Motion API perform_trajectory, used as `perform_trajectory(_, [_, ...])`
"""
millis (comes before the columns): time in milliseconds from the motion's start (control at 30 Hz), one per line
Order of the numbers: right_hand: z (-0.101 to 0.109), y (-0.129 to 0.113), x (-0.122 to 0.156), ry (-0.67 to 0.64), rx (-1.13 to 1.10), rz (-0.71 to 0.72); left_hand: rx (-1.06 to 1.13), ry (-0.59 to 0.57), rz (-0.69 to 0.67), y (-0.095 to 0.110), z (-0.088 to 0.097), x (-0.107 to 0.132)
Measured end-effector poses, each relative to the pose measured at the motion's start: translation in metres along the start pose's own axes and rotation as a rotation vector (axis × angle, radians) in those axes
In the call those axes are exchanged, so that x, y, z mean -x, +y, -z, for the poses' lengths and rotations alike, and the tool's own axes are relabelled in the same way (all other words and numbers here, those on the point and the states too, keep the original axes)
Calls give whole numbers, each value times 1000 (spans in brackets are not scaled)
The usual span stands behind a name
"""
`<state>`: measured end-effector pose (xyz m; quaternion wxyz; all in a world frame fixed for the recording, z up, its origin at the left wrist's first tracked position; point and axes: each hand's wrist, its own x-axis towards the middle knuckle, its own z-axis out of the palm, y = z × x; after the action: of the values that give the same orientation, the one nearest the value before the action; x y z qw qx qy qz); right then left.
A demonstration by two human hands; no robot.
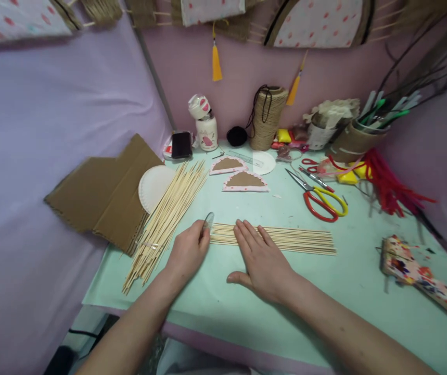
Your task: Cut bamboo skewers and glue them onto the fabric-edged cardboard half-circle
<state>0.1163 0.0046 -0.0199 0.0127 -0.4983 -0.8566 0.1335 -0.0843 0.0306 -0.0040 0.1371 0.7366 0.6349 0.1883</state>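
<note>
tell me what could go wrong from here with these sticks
The row of sticks could shift or fan out if the right hand, flat on it, lifts or slides. The clear piece in the left hand, by the row's left end, might knock sticks out of line. The larger stick pile lies close to the left hand and could get nudged.

Muted, diffuse light, soft shadows, slight blur, stretched edges
</note>
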Motion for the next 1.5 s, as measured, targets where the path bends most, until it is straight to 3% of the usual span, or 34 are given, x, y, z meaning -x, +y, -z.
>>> perform_trajectory(167, [1,0,1,-4,-22,1,125,206,109,-10,18,-8])
perform_trajectory(233, [1,0,1,-10,-25,0,217,231,148,-8,29,-14])
perform_trajectory(333, [1,1,1,3,-22,-2,344,138,144,1,37,-25])
perform_trajectory(433, [-1,1,1,39,-15,8,374,42,124,5,33,-36])
perform_trajectory(600, [-3,2,2,68,-3,28,247,8,203,-7,15,-61])
perform_trajectory(700, [-3,2,2,73,-2,22,-3,22,158,-10,11,-69])
perform_trajectory(800, [-4,2,2,74,-7,28,-261,117,100,-2,13,-60])
perform_trajectory(867, [-4,2,2,70,-9,29,-321,173,23,8,13,-43])
perform_trajectory(900, [-5,2,2,67,-8,29,-308,165,-50,13,12,-32])
perform_trajectory(933, [-5,2,2,67,-7,29,-290,86,-166,17,9,-21])
perform_trajectory(1000, [-5,3,2,76,-1,42,-263,-179,-419,23,2,-1])
perform_trajectory(1033, [-5,3,2,87,3,51,-258,-285,-481,24,-2,7])
perform_trajectory(1100, [-5,3,3,103,12,61,-269,-358,-477,25,-9,15])
perform_trajectory(1200, [-4,3,3,85,16,47,-295,-373,-422,22,-14,14])
perform_trajectory(1500, [-1,3,4,64,-21,39,-318,-352,-456,17,-17,10])
